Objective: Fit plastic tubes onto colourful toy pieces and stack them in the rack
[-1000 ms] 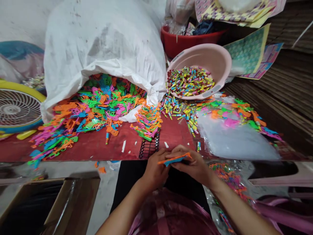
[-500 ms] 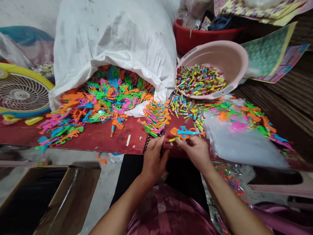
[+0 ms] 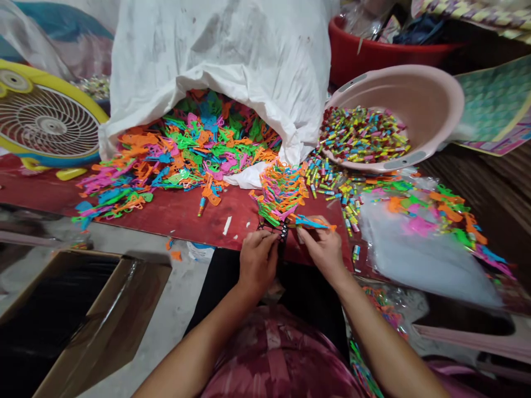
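Note:
My left hand (image 3: 258, 257) has its fingers pinched together at the table edge, on a black patterned strip (image 3: 284, 231) with pale dots. How much of the strip lies inside the fingers is hidden. My right hand (image 3: 326, 251) grips small flat plastic toy pieces (image 3: 313, 222), blue and orange, between thumb and fingers. Just beyond both hands lies a neat stack of plastic toy pieces (image 3: 284, 190) in orange, pink, green and blue. Short coloured tubes (image 3: 329, 179) are scattered to its right.
A white sack (image 3: 224, 44) spills a heap of plastic pieces (image 3: 207, 149). The tilted pink basin (image 3: 440, 105) holds many tubes. Clear plastic bags (image 3: 418, 254) lie at right. A yellow fan (image 3: 52, 124) stands at left, above a cardboard box (image 3: 124, 309) holding black material.
The view has shifted, so the table's contents sit further right. The pieces in my right hand have turned and come closer to my left hand, beside the black strip.

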Demonstrator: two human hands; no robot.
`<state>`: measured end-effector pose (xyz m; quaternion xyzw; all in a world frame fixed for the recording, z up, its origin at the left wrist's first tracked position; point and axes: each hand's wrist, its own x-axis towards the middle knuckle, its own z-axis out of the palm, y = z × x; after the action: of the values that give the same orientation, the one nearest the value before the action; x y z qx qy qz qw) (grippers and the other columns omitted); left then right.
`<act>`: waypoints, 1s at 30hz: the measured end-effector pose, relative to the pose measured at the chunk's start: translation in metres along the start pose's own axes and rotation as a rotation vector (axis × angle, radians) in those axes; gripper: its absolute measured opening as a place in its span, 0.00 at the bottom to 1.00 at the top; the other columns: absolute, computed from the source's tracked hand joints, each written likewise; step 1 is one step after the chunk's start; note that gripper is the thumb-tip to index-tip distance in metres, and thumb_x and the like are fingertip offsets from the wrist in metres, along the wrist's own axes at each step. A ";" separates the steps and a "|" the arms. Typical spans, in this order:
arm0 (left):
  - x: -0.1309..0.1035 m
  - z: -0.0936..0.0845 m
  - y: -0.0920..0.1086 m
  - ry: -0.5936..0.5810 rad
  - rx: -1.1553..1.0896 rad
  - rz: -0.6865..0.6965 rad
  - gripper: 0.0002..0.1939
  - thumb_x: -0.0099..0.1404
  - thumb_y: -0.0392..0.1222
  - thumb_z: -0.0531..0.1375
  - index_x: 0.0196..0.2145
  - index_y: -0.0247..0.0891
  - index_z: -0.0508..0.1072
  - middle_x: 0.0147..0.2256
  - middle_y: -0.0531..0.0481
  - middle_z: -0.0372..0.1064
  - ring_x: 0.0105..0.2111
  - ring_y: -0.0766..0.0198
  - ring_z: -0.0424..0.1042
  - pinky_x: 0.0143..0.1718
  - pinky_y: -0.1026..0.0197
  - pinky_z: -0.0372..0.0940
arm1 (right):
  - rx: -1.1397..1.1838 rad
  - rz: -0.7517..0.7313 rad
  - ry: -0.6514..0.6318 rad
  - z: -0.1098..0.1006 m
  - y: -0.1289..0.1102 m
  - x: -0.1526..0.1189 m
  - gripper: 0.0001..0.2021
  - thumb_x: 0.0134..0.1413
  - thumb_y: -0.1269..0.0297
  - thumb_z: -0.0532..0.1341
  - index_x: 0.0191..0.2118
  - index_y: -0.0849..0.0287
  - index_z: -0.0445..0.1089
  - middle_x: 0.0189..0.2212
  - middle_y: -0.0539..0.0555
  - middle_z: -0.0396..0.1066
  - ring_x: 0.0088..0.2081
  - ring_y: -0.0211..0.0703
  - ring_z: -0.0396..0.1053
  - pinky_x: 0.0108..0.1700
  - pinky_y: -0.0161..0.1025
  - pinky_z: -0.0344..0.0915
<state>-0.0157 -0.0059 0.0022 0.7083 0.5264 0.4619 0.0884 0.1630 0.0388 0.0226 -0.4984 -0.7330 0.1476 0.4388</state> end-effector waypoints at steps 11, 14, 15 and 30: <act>0.003 0.001 0.000 -0.010 -0.012 -0.024 0.10 0.68 0.34 0.56 0.45 0.38 0.74 0.40 0.45 0.73 0.41 0.59 0.70 0.44 0.54 0.66 | 0.035 -0.144 -0.116 0.001 0.000 0.001 0.09 0.64 0.66 0.56 0.47 0.56 0.69 0.41 0.56 0.71 0.43 0.46 0.71 0.46 0.44 0.67; 0.003 0.000 0.000 -0.019 -0.015 -0.034 0.10 0.69 0.34 0.55 0.44 0.39 0.74 0.40 0.45 0.74 0.41 0.59 0.71 0.44 0.54 0.66 | -0.003 -0.112 -0.140 0.003 -0.004 0.004 0.08 0.64 0.66 0.55 0.46 0.56 0.70 0.40 0.57 0.71 0.44 0.46 0.70 0.47 0.45 0.66; 0.003 0.000 0.000 -0.019 -0.016 -0.034 0.10 0.69 0.34 0.55 0.44 0.39 0.75 0.40 0.45 0.74 0.41 0.59 0.71 0.44 0.54 0.66 | -0.005 -0.104 -0.129 0.004 -0.005 0.004 0.08 0.64 0.66 0.55 0.46 0.57 0.69 0.40 0.57 0.71 0.44 0.47 0.70 0.47 0.45 0.66; 0.003 -0.001 -0.004 -0.021 -0.094 -0.033 0.10 0.69 0.34 0.55 0.44 0.38 0.74 0.39 0.45 0.74 0.41 0.60 0.71 0.44 0.54 0.66 | -0.200 -0.100 -0.152 0.010 -0.009 0.007 0.09 0.66 0.64 0.53 0.39 0.58 0.69 0.35 0.58 0.71 0.37 0.48 0.69 0.41 0.43 0.65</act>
<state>-0.0190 -0.0023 0.0022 0.6994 0.5148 0.4771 0.1348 0.1483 0.0427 0.0263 -0.4897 -0.7992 0.0892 0.3369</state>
